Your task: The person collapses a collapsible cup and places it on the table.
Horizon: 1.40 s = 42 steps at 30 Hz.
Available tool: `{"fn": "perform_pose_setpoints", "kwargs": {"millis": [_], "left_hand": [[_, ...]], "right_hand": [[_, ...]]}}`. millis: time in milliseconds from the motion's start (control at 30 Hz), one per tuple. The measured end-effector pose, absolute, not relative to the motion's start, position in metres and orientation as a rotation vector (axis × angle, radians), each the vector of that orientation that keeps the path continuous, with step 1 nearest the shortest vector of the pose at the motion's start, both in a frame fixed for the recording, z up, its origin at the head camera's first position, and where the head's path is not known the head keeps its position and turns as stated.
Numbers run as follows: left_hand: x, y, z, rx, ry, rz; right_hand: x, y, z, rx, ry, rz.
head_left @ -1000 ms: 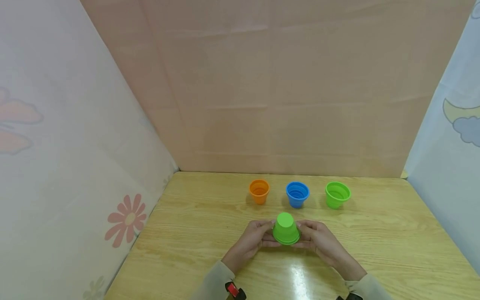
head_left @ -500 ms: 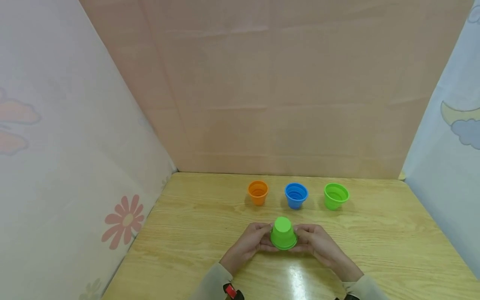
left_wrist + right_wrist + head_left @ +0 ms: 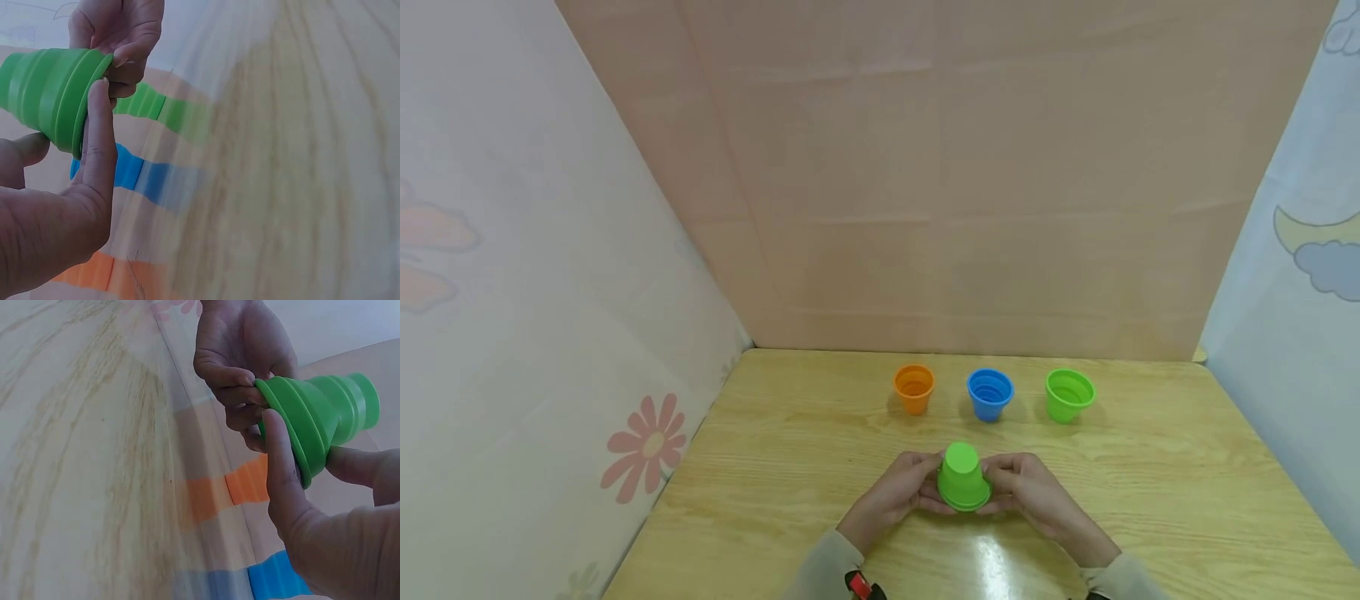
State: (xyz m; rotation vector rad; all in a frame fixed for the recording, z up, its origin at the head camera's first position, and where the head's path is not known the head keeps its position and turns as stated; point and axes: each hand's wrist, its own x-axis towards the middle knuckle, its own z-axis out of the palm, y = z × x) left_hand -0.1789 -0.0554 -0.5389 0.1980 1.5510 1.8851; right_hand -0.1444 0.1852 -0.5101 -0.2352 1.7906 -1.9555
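A green collapsible cup (image 3: 961, 478) with stepped rings is held upside down above the table, its narrow base up and its wide rim down. My left hand (image 3: 897, 493) grips it from the left, thumb on the side wall and fingers under the rim. From the right my right hand (image 3: 1034, 497) holds it the same way. In the left wrist view the cup (image 3: 53, 97) lies between both hands, fingers at its rim. The right wrist view shows the cup's wall (image 3: 319, 419) with a dent where the right thumb presses.
Behind the hands stand an orange cup (image 3: 914, 390), a blue cup (image 3: 989, 395) and another green cup (image 3: 1069, 396), upright in a row on the wooden table (image 3: 790, 450). A beige cloth wall (image 3: 880, 208) closes the back, with patterned white walls at the sides.
Both hands and the green cup have come slightly lower and nearer in the head view. The right side of the cup's wall now looks pushed in. The row of cups stays in place.
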Motion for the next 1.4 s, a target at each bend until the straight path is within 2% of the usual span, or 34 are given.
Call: {"fn": "perform_pose_setpoints", "kwargs": {"millis": [1400], "left_hand": [[-0.1803,-0.06,-0.5383,0.289,1.457,1.836]], "right_hand": [[-0.1446,0.1848,-0.509,-0.191,2.006,-1.896]]}}
